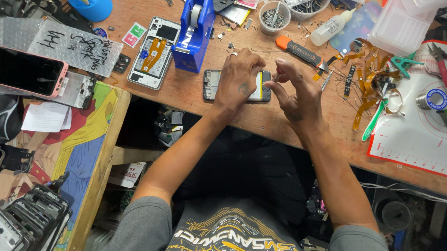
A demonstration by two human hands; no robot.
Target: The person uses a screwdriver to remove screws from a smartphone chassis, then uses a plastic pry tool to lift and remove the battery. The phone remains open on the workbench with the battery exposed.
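Cluttered wooden repair surface (194, 94), parts & tools all over. Opened phone (212, 83) lies flat near the front edge, long axis running left-right across the person. Left hand (241, 79) is directly on top of it, fingers curled and pressing it down. Right hand (295, 91) sits just beside the phone's right end, fingertips pinched together, maybe on a thin tool; can't tell for sure. Blue tape dispenser (194, 29) stands just behind-left.

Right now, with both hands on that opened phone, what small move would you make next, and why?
Probably lower the right hand so its pinched fingertips meet the opened phone. The left hand already lies flat over the phone on the wooden bench, steadying it, while the right hand hovers at its right end. What it pinches is too small to tell.
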